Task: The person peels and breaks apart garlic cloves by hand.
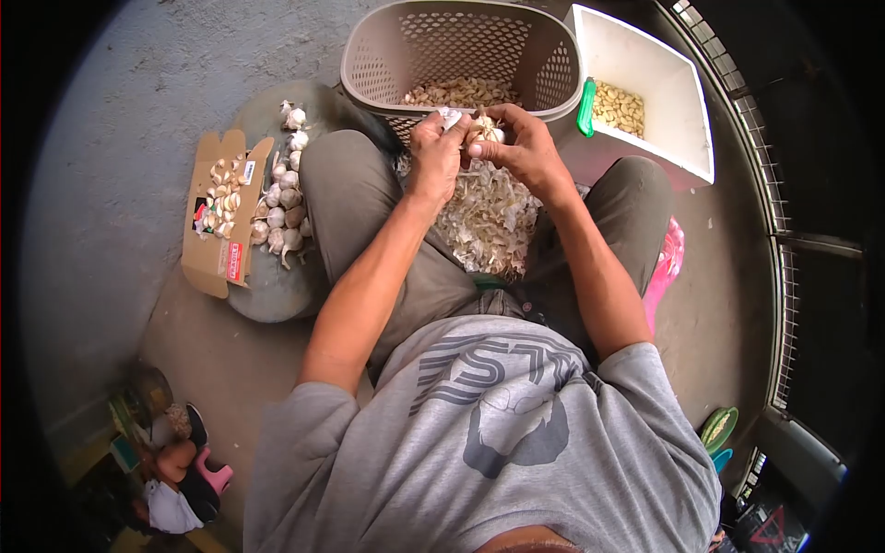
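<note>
My right hand [527,155] grips a garlic bulb [488,133] between thumb and fingers, just past my knees. Closed and close against the bulb's left side is my left hand [433,157]. A small white thing [450,118] shows at its fingers; what it is I cannot make out. Loose garlic skins [489,221] lie heaped between my legs, below both hands. Directly beyond the hands stands a brown perforated basket [347,69], with garlic cloves [461,92] on its bottom.
Whole garlic bulbs [275,217] and a cardboard box [205,263] with cloves sit on a round grey surface [267,300] at left. A white box [682,101] holds peeled cloves [618,109]; a green object [586,106] hangs on its rim. Another person [180,461] is at lower left.
</note>
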Demonstrator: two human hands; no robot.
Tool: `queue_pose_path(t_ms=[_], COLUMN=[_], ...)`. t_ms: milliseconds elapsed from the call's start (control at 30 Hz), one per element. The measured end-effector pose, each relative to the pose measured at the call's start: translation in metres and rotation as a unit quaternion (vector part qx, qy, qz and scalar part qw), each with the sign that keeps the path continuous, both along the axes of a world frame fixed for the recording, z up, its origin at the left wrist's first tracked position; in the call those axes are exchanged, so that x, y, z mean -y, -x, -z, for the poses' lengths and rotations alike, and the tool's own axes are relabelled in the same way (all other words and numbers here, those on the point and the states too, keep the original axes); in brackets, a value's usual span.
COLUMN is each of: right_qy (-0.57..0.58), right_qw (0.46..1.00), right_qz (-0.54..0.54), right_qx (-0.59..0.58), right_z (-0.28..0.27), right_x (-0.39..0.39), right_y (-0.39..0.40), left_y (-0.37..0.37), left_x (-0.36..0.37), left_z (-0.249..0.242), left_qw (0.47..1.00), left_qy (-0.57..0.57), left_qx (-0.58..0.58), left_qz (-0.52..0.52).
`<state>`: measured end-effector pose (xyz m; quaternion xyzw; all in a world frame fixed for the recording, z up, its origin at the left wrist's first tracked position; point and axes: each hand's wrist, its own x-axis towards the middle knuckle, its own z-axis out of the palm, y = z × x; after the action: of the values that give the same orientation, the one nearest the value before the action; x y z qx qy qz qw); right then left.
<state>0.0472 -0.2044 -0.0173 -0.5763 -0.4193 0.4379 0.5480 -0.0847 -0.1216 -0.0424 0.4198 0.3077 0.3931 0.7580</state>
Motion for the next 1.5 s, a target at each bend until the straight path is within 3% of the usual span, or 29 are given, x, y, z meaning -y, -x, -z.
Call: queue_pose_path(t_ms=[167, 267, 333, 400, 433, 567, 667, 700, 833, 933, 1033, 1133, 1233, 1333, 1367, 1467, 1500], right_qy=[-0.013, -0.063, -0.085, -0.087, -0.088, -0.063, -0.03, -0.017, 0.005, -0.003, -0.027, -0.037, -0.018, -0.057, -0.055, -0.035, -0.028], right_qw=[0.993, 0.984, 0.974, 0.981, 0.982, 0.99, 0.996, 0.998, 0.999, 0.999, 0.997, 0.986, 0.961, 0.927, 0.951, 0.987, 0.986], right_qz=[-0.081, -0.076, -0.071, -0.051, -0.053, -0.057, -0.043, -0.039, -0.043, -0.044, -0.042, -0.031, -0.043, -0.052, -0.053, -0.051, -0.044], right_qx=[-0.089, -0.151, -0.197, -0.167, -0.158, -0.117, -0.072, -0.056, -0.022, -0.011, -0.06, -0.162, -0.271, -0.368, -0.299, -0.147, -0.16], right_z=[-0.002, -0.023, -0.018, -0.016, -0.015, -0.02, -0.017, -0.012, 0.0, 0.006, 0.009, 0.003, 0.005, -0.006, -0.01, 0.002, 0.001], right_x=[0.003, 0.012, 0.01, 0.011, 0.01, 0.013, 0.012, 0.011, 0.007, 0.005, 0.003, 0.001, 0.002, 0.006, 0.005, 0.006, 0.007], right_y=[-0.015, -0.024, -0.037, -0.042, -0.042, -0.036, -0.038, -0.041, -0.049, -0.044, -0.028, -0.017, -0.023, -0.028, -0.027, -0.031, -0.028], left_y=[0.006, 0.01, 0.009, 0.011, 0.014, 0.013, 0.02, 0.021, 0.017, 0.017, 0.012, 0.013, 0.014, 0.016, 0.014, 0.009, 0.008], left_x=[0.008, 0.009, 0.009, 0.019, 0.027, 0.024, 0.008, 0.005, -0.001, 0.002, 0.001, -0.001, -0.001, 0.009, 0.013, 0.007, -0.003], left_z=[-0.011, -0.002, 0.01, 0.013, 0.007, -0.004, -0.013, -0.008, -0.004, -0.028, -0.007, -0.004, -0.005, -0.016, -0.019, -0.008, -0.006], left_qw=[0.998, 0.965, 0.895, 0.78, 0.712, 0.737, 0.831, 0.833, 0.937, 0.986, 0.992, 0.995, 0.98, 0.88, 0.896, 0.914, 0.936], left_qy=[-0.005, -0.138, -0.312, -0.501, -0.535, -0.568, -0.375, -0.397, -0.253, 0.014, -0.067, -0.069, -0.159, -0.388, -0.337, -0.331, -0.294], left_qx=[-0.051, -0.173, -0.265, -0.321, -0.406, -0.338, -0.358, -0.35, -0.207, -0.027, -0.04, -0.015, -0.087, -0.268, -0.28, -0.231, -0.167], left_qz=[0.029, 0.139, 0.179, 0.193, 0.207, 0.138, 0.201, 0.161, 0.121, 0.165, 0.096, 0.077, 0.085, 0.058, 0.068, 0.047, 0.097])
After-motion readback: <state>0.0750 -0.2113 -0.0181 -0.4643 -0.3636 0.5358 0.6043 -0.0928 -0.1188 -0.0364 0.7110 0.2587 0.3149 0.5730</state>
